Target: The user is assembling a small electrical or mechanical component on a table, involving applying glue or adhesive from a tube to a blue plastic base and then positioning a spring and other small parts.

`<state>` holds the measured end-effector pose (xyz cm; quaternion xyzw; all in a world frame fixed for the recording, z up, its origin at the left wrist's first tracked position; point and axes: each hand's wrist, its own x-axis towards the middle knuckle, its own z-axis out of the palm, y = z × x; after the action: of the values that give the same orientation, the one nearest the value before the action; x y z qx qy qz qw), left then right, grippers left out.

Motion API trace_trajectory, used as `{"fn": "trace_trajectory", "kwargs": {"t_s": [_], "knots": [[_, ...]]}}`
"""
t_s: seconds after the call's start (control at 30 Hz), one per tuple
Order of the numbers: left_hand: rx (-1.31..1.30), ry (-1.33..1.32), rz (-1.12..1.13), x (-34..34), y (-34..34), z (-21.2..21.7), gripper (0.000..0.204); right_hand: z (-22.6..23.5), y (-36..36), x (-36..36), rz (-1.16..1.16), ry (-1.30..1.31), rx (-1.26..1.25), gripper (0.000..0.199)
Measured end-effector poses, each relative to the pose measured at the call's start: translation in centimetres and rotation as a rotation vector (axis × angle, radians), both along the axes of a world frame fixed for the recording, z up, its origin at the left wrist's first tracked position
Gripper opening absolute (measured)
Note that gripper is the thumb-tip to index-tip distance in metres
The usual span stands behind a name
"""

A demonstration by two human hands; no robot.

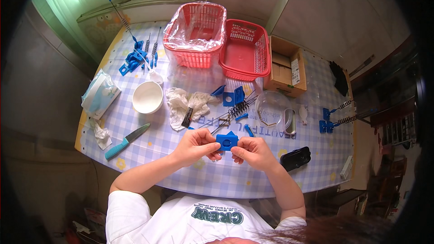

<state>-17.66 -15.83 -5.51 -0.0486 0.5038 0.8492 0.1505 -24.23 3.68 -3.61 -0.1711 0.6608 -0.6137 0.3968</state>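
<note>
Near the front edge of the table, a blue plastic square piece with a round hole [232, 138] is held up between my two hands. My left hand [195, 147] pinches its left side with thumb and fingers. On the opposite side, my right hand [256, 152] grips the right edge, thumb in front. Just beyond lie more blue square pieces [229, 99] and a bundle of dark metal springs with rods [239, 108]. A small blue plastic part [248, 130] rests just past my right hand.
Two red baskets [194, 57] stand at the back, one lined with clear plastic, beside a cardboard box [282, 83]. A white bowl [147, 98], crumpled tissue [178, 104] and a teal-handled knife [128, 141] lie leftward. Rightward are a black phone [295, 158] and spring assemblies [346, 120].
</note>
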Motion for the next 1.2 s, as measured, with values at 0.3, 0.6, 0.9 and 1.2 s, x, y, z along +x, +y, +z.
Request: {"fn": "trace_trajectory", "kwargs": {"t_s": [0.3, 0.6, 0.9, 1.2], "knots": [[-0.038, 0.007, 0.012, 0.01, 0.12, 0.08, 0.010, -0.30, 0.09, -0.30, -0.001, -0.012, -0.048, 0.012], [-0.072, 0.015, -0.034, 0.28, 0.48, 0.04, 0.010, -0.42, 0.16, -0.61, -0.130, 0.002, -0.154, 0.013], [-0.176, 0.025, -0.123, 0.12, 0.40, 0.04, 0.015, -0.01, 0.18, -0.69, -0.198, -0.030, -0.147, 0.010], [-0.381, 0.152, -0.184, 0.23, 0.57, 0.39, 0.020, -0.16, 0.25, -0.67, -0.179, -0.035, -0.150, 0.012]]}}
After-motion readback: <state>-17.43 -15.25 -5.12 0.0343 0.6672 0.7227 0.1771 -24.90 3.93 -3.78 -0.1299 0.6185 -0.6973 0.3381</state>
